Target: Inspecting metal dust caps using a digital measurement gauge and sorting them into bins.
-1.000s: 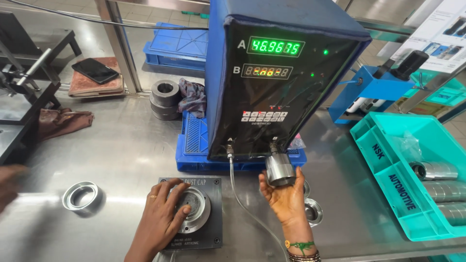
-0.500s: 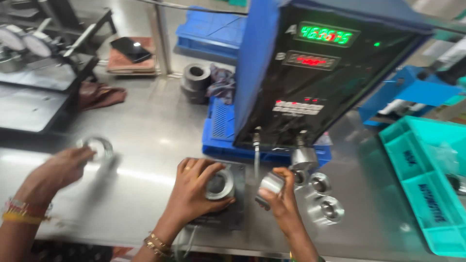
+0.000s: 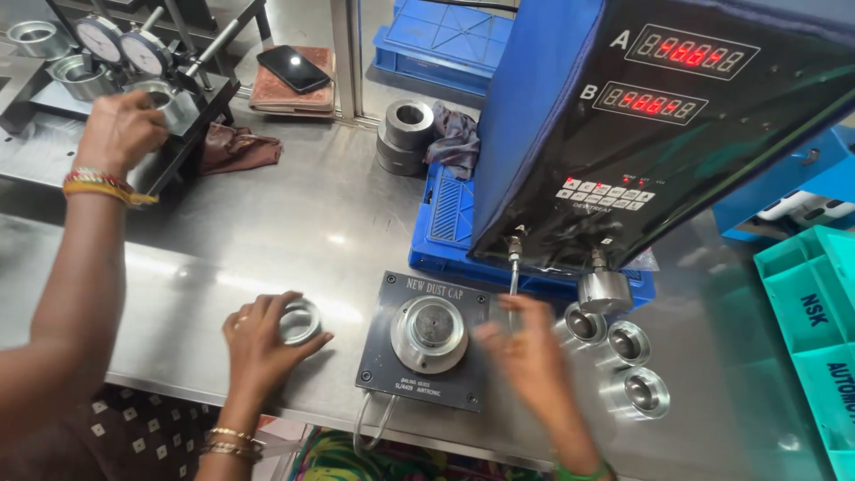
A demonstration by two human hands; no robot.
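My left hand (image 3: 261, 346) grips a small steel ring (image 3: 300, 321) on the steel table, left of a dark fixture plate (image 3: 463, 385) with a round steel gauge head (image 3: 430, 331). My right hand (image 3: 527, 349) is blurred, fingers spread, just right of that plate and beside three steel rings (image 3: 629, 344) lying on the table. Above them a steel probe (image 3: 605, 290) hangs from the black-and-blue readout box (image 3: 659, 151) with red digits.
A co-worker's hand (image 3: 120, 132) reaches from the left to a dial-gauge stand (image 3: 116, 44). A blue crate (image 3: 443, 223) sits under the readout box. Stacked steel rings (image 3: 408, 134), a phone (image 3: 294, 69) and a teal tray (image 3: 806, 312) are around.
My left hand lifted the ring off the gauge head and moved it left. My right hand set its ring down by the other two. The co-worker's hand moved up to the dial gauges.
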